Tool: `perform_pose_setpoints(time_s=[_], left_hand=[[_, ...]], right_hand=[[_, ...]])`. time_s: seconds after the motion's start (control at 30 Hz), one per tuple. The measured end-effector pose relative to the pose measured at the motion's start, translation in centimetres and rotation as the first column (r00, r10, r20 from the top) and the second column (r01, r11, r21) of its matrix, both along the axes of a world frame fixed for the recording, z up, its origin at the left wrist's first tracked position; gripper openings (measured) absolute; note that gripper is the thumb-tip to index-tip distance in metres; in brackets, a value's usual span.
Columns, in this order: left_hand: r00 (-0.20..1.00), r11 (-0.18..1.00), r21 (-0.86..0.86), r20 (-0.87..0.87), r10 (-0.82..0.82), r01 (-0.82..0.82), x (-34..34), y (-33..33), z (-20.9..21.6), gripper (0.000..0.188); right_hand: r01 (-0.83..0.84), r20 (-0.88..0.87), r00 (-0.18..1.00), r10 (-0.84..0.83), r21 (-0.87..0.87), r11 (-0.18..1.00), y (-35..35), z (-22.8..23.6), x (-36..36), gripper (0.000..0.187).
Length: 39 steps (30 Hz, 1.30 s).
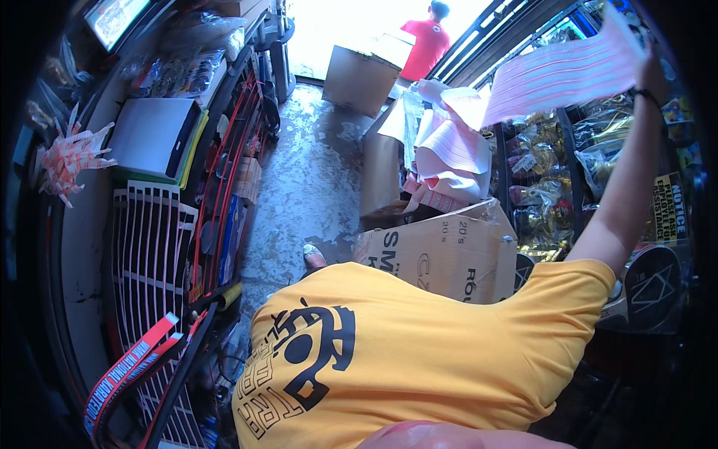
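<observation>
My right arm stretches up to the far right, with a dark band at the wrist. My right hand (649, 69) is closed on the end of a long pink-and-white striped sheet (565, 78), its fingers partly lost in shadow. From the hand the sheet hangs in a curve toward the left, and its lower end reaches a heap of crumpled striped sheets (452, 153). That heap rises out of an open cardboard box (383, 168). Directly in front of me stands another cardboard box (449, 258), printed on its side. My left hand is out of view.
A person in a red shirt (428, 45) is in the bright doorway, beside an open carton (360, 78). Shelves of plastic-wrapped goods (535, 161) line the right. On the left are a slotted white panel (153, 254), red-and-black straps (131, 367) and a red wire rack (224, 150).
</observation>
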<state>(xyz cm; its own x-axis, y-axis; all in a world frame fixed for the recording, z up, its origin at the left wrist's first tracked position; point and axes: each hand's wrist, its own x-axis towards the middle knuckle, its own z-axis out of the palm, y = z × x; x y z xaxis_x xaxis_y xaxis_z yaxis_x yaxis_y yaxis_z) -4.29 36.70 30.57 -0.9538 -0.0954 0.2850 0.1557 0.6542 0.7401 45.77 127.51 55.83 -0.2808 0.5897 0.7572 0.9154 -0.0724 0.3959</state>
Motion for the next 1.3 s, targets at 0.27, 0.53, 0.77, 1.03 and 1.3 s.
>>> perform_pose_setpoints(time_s=[0.27, 0.53, 0.77, 1.03, 1.3], left_hand=[[1.000, 0.999, -0.039, -0.009, -0.021, 0.021, 0.2, 2.4, 0.2, 0.048], [0.994, 0.957, -0.271, -0.072, 0.086, -0.103, 3.4, 5.8, 0.6, 0.051], [0.995, 0.952, -0.295, -0.072, 0.067, -0.085, 5.1, 7.0, 1.1, 0.049], [0.860, 0.877, -0.079, -0.176, -0.479, 0.473, 4.3, 7.6, -0.5, 0.042], [0.886, 0.903, -0.094, 0.176, 0.429, -0.419, 4.9, 10.9, 0.7, 0.043]], right_hand=[[-0.410, -0.197, 0.910, 0.364, -0.540, 0.735, 3.4, -30.2, -9.9, 0.060], [0.044, -0.103, 0.943, -0.317, -0.904, 0.425, 1.0, -59.7, -6.1, 0.032], [0.419, 0.283, 0.612, -0.738, -0.908, -0.002, -3.1, -63.1, -8.1, 0.036], [0.108, -0.459, 0.424, -0.781, -0.830, 0.547, 0.0, -64.0, -7.0, 0.037], [-0.101, -0.574, 0.348, -0.741, -0.809, 0.579, -1.3, -68.3, -9.3, 0.035]])
